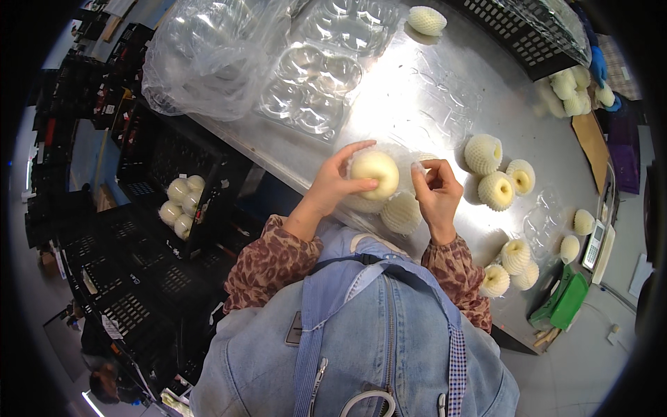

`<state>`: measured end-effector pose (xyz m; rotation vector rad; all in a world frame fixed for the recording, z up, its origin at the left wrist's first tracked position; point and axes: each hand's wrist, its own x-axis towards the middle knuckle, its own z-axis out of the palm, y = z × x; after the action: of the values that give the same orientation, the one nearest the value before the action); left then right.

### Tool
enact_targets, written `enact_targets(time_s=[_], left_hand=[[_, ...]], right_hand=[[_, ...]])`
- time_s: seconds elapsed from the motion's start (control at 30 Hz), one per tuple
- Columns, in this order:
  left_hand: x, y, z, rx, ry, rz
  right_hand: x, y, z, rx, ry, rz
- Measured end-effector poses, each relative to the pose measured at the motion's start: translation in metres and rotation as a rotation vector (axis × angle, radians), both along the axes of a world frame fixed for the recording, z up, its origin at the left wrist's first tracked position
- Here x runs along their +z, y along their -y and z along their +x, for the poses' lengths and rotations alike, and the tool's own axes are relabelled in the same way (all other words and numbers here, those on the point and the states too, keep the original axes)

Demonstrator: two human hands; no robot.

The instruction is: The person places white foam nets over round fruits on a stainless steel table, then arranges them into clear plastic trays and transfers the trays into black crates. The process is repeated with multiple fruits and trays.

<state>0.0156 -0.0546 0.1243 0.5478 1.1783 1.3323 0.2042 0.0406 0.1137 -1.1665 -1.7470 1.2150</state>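
Pale fruit (pixel 375 174) is up over the metal table (pixel 556 160), between my 2 hands. On the left, a black crate (pixel 154 149) holds clear-packed fruits (pixel 184 198). Next, a crumpled plastic bag (pixel 208 62) and clear moulded trays (pixel 313 94) lie on the table. My left hand (pixel 333 184) has its fingers clamped round the pale fruit. Just right of it, my right hand (pixel 439 194) has thumb and forefinger tips together; I can't tell whether they pinch anything. Farther right sit 2 groups of 3 foam-netted fruits (pixel 496 191), then a green container (pixel 563 299).
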Motion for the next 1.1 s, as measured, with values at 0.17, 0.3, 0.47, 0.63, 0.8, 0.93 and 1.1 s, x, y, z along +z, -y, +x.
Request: enact_targets(time_s=[0.17,0.3,0.47,0.63,0.8,0.93,1.1], left_hand=[[0.004,-0.003,0.000,0.029,0.014,-0.014],[0.009,-0.001,-0.001,0.097,0.284,-0.061],[0.016,0.000,0.004,0.062,0.319,-0.023],[0.020,-0.001,0.004,0.016,0.252,-0.089],[-0.012,0.005,-0.008,0.206,-0.354,-0.129],[-0.054,0.021,0.008,0.096,-1.058,-0.026],[-0.081,0.029,0.022,0.100,-0.851,-0.071]], right_hand=[[0.019,0.004,-0.004,0.174,-0.083,0.134],[0.029,-0.007,-0.005,0.383,-0.014,0.267],[0.029,-0.004,-0.018,0.526,0.126,0.515],[0.027,-0.007,-0.023,0.537,0.169,0.444],[0.012,-0.024,-0.033,0.322,0.212,0.246],[-0.007,-0.025,-0.047,0.307,0.423,0.365],[-0.017,-0.019,-0.053,0.293,0.704,0.437]])
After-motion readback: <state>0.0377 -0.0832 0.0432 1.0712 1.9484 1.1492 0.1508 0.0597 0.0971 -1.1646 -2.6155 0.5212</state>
